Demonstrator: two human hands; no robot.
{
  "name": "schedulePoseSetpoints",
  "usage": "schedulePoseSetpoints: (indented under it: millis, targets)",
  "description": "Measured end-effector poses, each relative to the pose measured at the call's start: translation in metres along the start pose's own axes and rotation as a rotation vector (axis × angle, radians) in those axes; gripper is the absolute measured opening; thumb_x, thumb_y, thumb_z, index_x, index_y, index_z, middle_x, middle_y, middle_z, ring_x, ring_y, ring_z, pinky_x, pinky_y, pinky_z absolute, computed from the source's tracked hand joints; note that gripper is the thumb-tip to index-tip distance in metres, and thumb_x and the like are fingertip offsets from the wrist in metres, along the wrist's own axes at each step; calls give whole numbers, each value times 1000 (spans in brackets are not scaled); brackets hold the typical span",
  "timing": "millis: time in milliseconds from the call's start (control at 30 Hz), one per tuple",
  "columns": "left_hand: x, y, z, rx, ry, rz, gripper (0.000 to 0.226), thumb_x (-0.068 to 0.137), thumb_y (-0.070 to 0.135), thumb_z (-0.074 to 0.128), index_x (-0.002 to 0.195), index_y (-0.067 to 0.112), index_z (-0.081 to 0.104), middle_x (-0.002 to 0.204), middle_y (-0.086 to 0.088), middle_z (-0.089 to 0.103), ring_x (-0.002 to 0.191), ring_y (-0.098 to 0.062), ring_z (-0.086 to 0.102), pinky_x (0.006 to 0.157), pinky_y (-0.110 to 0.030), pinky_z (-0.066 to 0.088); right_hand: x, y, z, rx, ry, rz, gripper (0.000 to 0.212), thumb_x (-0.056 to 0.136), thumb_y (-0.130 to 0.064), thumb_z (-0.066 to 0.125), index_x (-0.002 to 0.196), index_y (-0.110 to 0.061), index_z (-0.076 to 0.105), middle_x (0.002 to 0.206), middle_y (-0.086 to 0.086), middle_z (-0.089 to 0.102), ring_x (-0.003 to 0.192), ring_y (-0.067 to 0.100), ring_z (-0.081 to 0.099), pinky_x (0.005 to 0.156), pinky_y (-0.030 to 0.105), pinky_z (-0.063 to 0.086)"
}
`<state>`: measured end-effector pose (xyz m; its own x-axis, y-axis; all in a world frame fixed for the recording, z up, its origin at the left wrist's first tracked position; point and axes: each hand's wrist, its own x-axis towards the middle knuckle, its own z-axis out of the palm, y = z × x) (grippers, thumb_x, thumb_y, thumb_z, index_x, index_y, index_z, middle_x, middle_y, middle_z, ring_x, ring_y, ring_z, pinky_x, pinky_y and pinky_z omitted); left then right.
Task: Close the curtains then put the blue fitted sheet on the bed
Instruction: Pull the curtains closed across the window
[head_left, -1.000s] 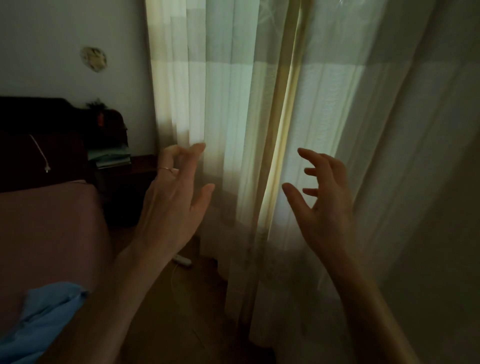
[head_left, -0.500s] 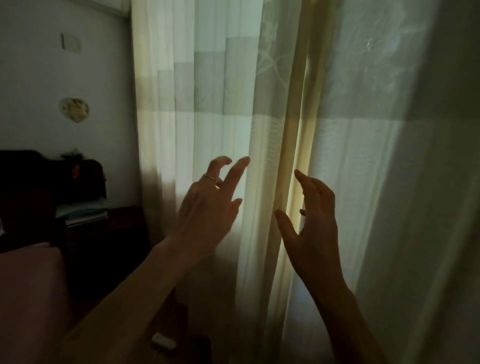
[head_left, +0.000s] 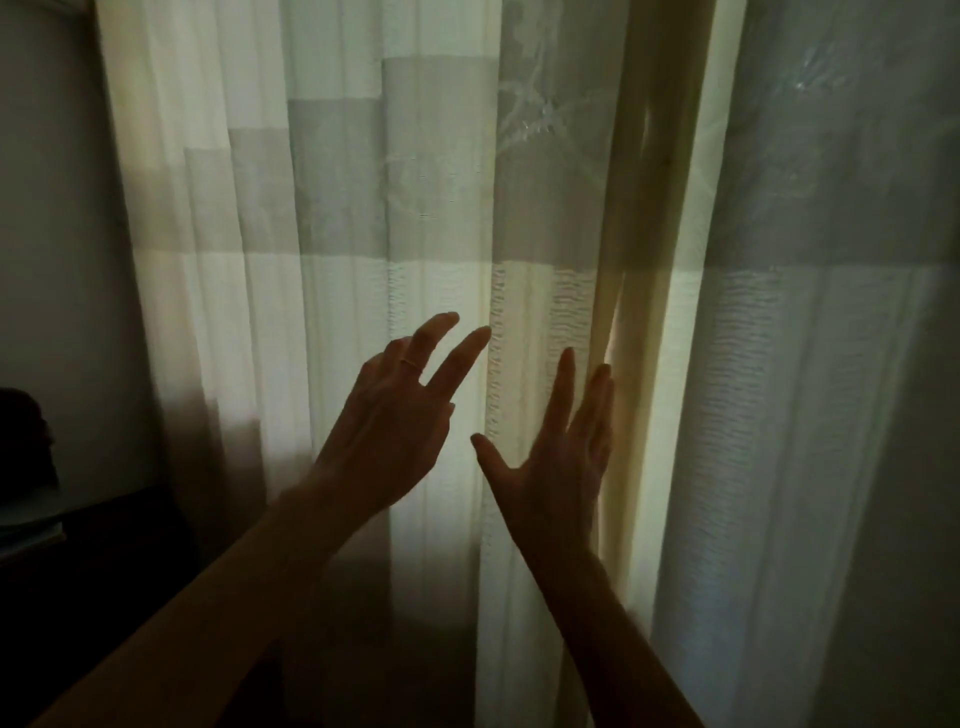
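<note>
The right hand (head_left: 558, 467) is raised flat with straight, spread fingers and holds nothing; its fingertips (head_left: 602, 376) are at the seam, though contact cannot be confirmed. The left hand (head_left: 395, 421), wearing a ring (head_left: 410, 362), is also wide, its fingers splayed in front of the cloth with no grip. The curtains (head_left: 332, 218) hang almost together, leaving only a thin bright slit (head_left: 615, 332) just beside the right fingertips, so closing looks nearly finished. The blue fitted sheet and the bed are out of view, so that step appears wholly left.
</note>
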<state>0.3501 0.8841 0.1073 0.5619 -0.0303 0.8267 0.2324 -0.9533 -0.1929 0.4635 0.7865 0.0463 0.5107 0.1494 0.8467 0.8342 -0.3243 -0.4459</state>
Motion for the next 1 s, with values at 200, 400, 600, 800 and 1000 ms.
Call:
schedulePoseSetpoints:
  millis: [200, 400, 600, 800, 1000]
  targets:
    - [21, -38, 30, -125, 1, 113, 80, 74, 8, 74, 142, 15, 32, 145, -20, 36, 112, -33, 56, 85, -47, 52, 21, -13, 65, -91, 64, 18, 102, 72, -56, 68, 150, -15, 17, 159, 12, 6, 147, 29, 2, 117, 51, 12]
    - [33, -83, 39, -63, 0, 225, 68, 82, 20, 66, 142, 16, 35, 150, -17, 30, 129, -35, 41, 99, -53, 42, 31, -23, 105, -151, 177, 76, 94, 77, -40, 69, 149, -10, 18, 157, 16, 10, 146, 32, 4, 115, 56, 15]
    - [68, -102, 56, 62, 104, 482, 81, 77, -6, 47, 149, 21, 24, 157, -13, 10, 145, -33, 4, 115, -57, 12, 30, -18, 117, -216, 165, 111, 100, 73, -41, 71, 150, -10, 15, 158, 17, 7, 145, 33, 5, 114, 49, 5]
    - [94, -99, 71, 49, 60, 402, 67, 88, 23, 39, 150, 13, 19, 158, -11, 8, 146, -26, 2, 116, -51, 10, 43, -12, 132, -118, 154, 120, 86, 82, -13, 54, 152, -12, 3, 158, 16, -3, 146, 30, -4, 117, 50, 9]
    - [113, -103, 83, 176, 99, 612, 73, 80, 4, 40, 149, 19, 23, 158, -8, 6, 146, -27, 1, 117, -51, 7, 47, -8, 145, -35, 140, 98, 83, 78, 6, 28, 152, -19, -2, 159, 9, -1, 147, 21, -6, 118, 49, 12]
